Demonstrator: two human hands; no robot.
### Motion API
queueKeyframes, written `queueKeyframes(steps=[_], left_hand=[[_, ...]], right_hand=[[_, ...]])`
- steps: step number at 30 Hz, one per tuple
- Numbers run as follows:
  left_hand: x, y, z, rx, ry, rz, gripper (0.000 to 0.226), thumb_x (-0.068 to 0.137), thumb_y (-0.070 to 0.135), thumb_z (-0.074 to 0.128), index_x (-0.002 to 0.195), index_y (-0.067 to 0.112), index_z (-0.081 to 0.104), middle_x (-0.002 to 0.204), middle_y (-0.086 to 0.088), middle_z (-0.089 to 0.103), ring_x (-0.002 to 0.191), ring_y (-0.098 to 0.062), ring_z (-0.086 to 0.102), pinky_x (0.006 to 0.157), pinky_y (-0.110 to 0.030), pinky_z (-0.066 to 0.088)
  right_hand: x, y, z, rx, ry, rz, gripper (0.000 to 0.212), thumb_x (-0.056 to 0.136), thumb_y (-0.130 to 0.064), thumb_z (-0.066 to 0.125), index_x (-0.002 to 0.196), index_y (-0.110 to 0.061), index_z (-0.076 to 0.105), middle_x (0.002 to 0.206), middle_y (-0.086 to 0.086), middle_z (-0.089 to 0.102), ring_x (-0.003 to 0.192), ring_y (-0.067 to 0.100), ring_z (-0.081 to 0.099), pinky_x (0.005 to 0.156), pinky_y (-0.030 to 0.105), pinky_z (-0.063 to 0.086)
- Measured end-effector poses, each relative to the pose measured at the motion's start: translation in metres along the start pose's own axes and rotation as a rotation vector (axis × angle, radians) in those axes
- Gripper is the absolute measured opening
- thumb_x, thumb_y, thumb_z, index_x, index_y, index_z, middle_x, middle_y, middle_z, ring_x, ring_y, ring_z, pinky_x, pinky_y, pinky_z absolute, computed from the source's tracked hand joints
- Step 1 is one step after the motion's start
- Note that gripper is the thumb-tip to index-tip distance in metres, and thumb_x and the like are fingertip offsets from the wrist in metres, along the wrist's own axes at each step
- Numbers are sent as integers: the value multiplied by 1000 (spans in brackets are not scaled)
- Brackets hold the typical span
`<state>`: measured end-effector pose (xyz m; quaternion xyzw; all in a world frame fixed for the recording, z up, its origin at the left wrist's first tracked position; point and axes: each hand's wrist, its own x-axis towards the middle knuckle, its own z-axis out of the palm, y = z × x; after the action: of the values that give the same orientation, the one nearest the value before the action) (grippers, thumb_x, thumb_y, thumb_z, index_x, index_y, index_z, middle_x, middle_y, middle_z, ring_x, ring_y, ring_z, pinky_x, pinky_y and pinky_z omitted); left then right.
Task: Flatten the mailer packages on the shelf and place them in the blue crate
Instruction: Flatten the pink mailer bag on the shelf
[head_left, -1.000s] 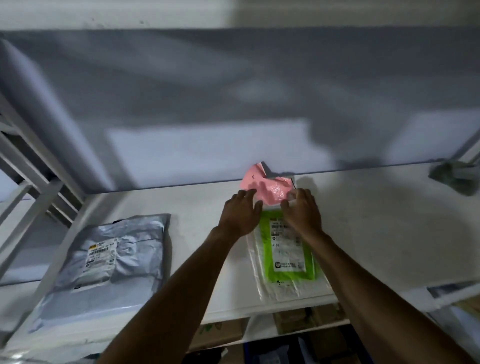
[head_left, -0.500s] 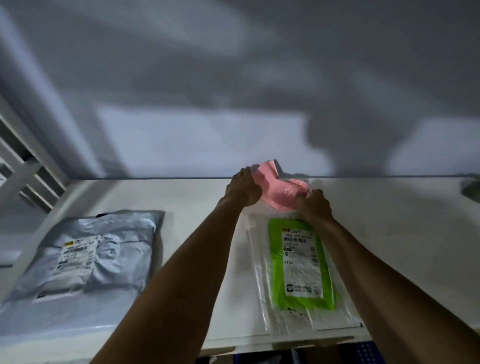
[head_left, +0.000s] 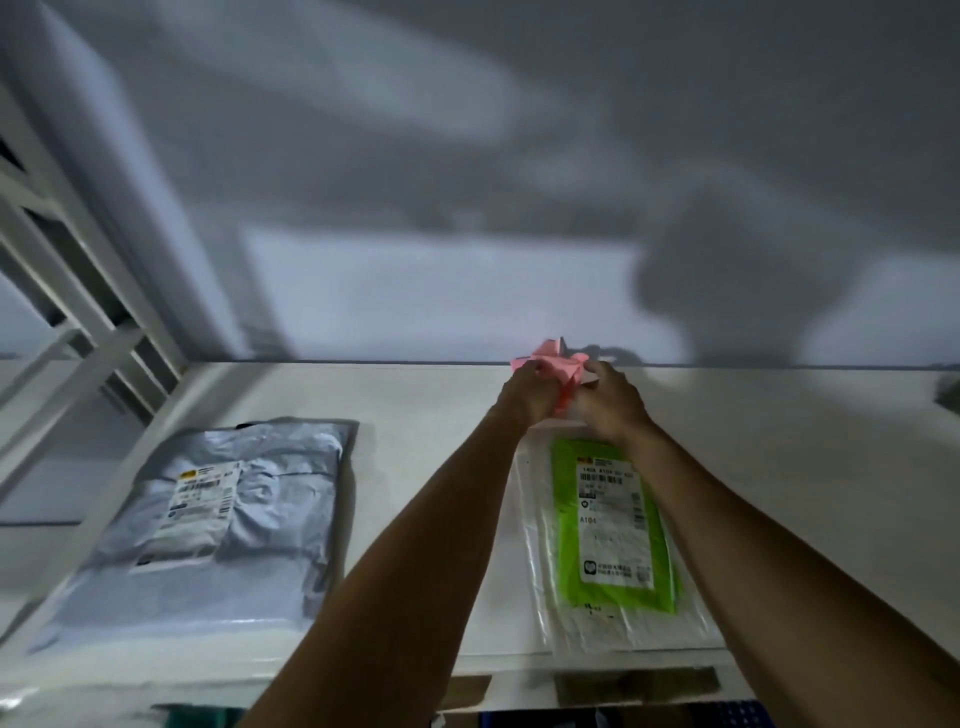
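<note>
Both hands are out at the far edge of the shelf (head_left: 426, 415), right up against the wall (head_left: 467, 291). The left hand (head_left: 527, 392) and right hand (head_left: 610, 402) sit close together, and each grip is curled tight on the pink mailer (head_left: 553, 364), which is scrunched up between them. It's bunched, not flat: the wad runs roughly left to right from one hand to the other, a corner pokes up toward the wall, and a strip of pink drops down in the gap between the hands. How its long axis truly lies can't be told in that crumple.

Just nearer than the hands lies the green mailer (head_left: 613, 525), flat, label up, inside a clear plastic bag (head_left: 535, 571). Its long axis runs front to back, with the near end at the shelf's front lip and the far end tucked under the right wrist.

Well off to the left rests the grey mailer (head_left: 228, 514), wrinkled and label up, also lying lengthwise front to back, beside the white shelf frame (head_left: 62, 374).
</note>
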<state>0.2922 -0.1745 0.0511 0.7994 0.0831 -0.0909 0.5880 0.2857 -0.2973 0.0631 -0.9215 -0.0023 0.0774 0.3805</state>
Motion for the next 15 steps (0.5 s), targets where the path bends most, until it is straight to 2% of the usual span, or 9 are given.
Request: queueKeyframes(steps=[1,3,5,8,11,15], left_hand=[[-5,-2,1,-14,15,-31,29,104,17,44,122,4,63,111,-20,68,89,-29,67,85,-41,59],[-11,-7,0,-38,50,-89,31,104,16,41,121,3,64,108,-19,68,84,-26,66,76,-34,56],[-14,-14,-4,-111,70,-103,32,102,16,46,120,-2,65,106,-19,70,80,-23,62,69,-30,53],[-28,-14,-15,-226,142,-145,31,97,27,57,111,2,69,84,-8,68,68,-16,61,57,-24,45],[-36,-19,-26,-330,215,-145,40,93,38,64,111,3,69,89,-11,70,66,-16,60,53,-23,45],[-50,-23,-43,-372,294,-107,45,85,36,75,111,1,66,91,-15,69,63,-18,61,45,-19,48]], right_hand=[[-3,-6,3,11,-38,6,36,98,-26,57,133,-28,53,106,0,63,90,19,56,78,30,42],[-4,-13,11,31,-69,36,35,93,-26,58,128,-26,58,108,-1,69,93,18,63,80,32,50],[-8,-19,18,49,-92,51,40,90,-26,56,130,-26,57,112,0,70,98,20,66,88,38,54],[-13,-26,29,73,-120,19,55,86,-25,54,141,-29,50,122,0,68,109,21,65,98,42,53],[-18,-33,39,111,-117,-5,59,85,-23,51,143,-28,46,121,0,68,109,21,65,97,40,53],[-37,-53,43,210,-99,-20,48,88,-16,54,136,-26,52,109,-3,69,105,18,65,94,34,54]])
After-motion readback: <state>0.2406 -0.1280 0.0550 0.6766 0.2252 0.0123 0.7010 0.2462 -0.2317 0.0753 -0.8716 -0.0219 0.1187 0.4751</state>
